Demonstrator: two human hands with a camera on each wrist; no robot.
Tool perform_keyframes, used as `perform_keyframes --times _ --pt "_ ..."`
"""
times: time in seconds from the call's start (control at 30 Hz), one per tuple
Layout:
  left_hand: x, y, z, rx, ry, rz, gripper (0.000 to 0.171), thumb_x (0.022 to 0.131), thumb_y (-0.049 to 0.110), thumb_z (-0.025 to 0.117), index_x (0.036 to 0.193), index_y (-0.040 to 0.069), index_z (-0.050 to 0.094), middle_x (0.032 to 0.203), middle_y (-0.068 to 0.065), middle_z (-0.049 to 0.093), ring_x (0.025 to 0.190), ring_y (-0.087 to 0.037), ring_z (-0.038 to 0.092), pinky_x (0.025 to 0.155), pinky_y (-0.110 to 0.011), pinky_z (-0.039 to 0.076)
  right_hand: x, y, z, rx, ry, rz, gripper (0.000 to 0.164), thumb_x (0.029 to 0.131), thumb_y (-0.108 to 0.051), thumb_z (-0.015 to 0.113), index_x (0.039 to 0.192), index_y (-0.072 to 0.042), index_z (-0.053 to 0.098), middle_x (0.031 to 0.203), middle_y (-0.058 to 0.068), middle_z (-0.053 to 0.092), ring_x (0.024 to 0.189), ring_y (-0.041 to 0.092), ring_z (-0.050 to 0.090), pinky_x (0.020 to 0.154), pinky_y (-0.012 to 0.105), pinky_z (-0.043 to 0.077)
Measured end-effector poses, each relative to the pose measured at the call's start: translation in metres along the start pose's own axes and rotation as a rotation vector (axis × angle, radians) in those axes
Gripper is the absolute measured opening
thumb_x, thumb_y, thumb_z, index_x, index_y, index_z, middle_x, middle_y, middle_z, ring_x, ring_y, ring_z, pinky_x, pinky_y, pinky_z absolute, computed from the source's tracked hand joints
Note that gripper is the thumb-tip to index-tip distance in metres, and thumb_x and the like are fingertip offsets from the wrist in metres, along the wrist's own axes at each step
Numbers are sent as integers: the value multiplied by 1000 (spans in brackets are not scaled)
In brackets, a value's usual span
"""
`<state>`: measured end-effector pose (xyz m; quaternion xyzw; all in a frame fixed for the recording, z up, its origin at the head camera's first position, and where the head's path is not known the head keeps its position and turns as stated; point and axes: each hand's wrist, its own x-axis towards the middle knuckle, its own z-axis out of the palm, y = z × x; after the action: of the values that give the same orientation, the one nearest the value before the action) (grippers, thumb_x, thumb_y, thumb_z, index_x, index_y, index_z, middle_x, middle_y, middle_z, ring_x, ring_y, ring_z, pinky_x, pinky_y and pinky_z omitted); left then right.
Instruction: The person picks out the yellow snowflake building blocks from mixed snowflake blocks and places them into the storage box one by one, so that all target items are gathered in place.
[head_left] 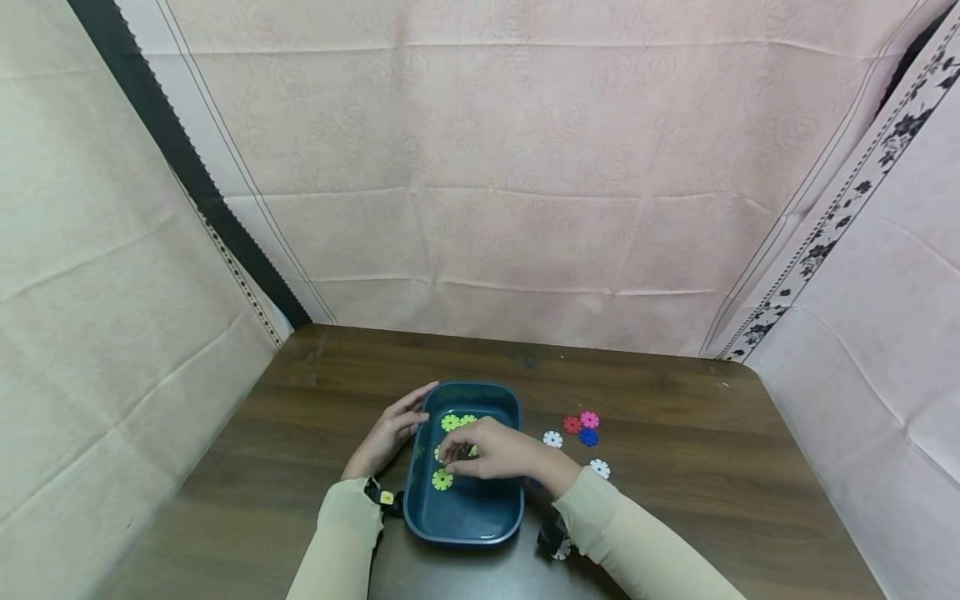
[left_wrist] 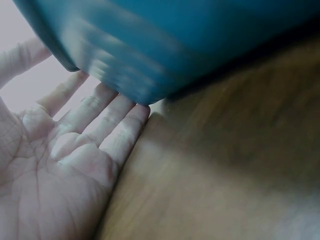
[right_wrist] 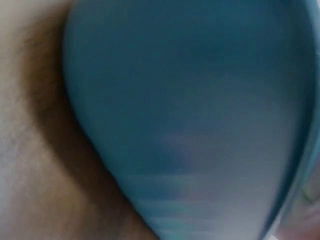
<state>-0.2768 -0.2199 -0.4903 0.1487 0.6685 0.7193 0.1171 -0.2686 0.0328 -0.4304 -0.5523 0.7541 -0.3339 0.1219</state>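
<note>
A blue rectangular tray (head_left: 465, 521) sits on the table with several yellow-green flower-shaped discs (head_left: 442, 479) inside. My left hand (head_left: 393, 429) is at the tray's left side, its thumb by the rim. In the left wrist view, the straight fingers (left_wrist: 112, 120) touch the tray's outer wall (left_wrist: 150, 55). Over the tray reaches my right hand (head_left: 491, 450), fingers bent and thumb near the fingertips, close to the discs. Whether a disc is pinched there cannot be made out. The right wrist view shows mostly the blurred tray wall (right_wrist: 190, 100).
Right of the tray lie white (head_left: 552, 438), red (head_left: 572, 424), pink (head_left: 589, 419) and blue (head_left: 588, 437) flower discs on the brown wooden table (head_left: 675, 467). Another white disc (head_left: 599, 468) lies by the right forearm. Pale cloth (head_left: 525, 183) hangs behind and at both sides.
</note>
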Motion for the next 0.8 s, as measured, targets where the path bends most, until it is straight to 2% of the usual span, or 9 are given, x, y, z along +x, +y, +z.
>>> perform_keyframes --times 0.2,0.4,0.5,0.6,0.8 --pt "0 0 0 -2 4 -2 52 102 16 53 152 25 45 150 -10 49 133 -33 49 100 -34 48 -6 -5 -8 1 27 22 17 98 -19 67 114 -12 70 103 -6 71 94 -4 62 84 31 57" --pt "0 0 1 5 17 -8 52 102 17 54 152 25 46 150 -8 49 131 -30 51 100 -34 48 -18 -6 -19 10 72 34 18 99 -24 66 115 -17 69 107 0 72 98 -2 64 87 34 56" --pt "0 -1 2 5 18 -13 52 102 17 55 152 25 46 150 -8 49 130 -30 52 101 -34 47 -28 -6 -24 22 98 46 20 99 -24 67 116 -14 70 108 1 73 99 0 64 88 36 56" --pt "1 -1 2 -3 14 -13 52 102 16 54 153 23 44 150 -9 49 130 -31 51 101 -34 47 -40 -7 -30 18 133 78 19 97 -24 69 115 -17 71 108 -3 72 99 1 64 88 40 57" --pt "0 0 2 -19 5 -5 54 103 13 53 155 19 41 150 -13 48 132 -35 49 101 -34 47 -66 -7 -34 56 223 113 16 96 -20 71 112 -24 70 106 0 73 96 5 66 85 41 57"
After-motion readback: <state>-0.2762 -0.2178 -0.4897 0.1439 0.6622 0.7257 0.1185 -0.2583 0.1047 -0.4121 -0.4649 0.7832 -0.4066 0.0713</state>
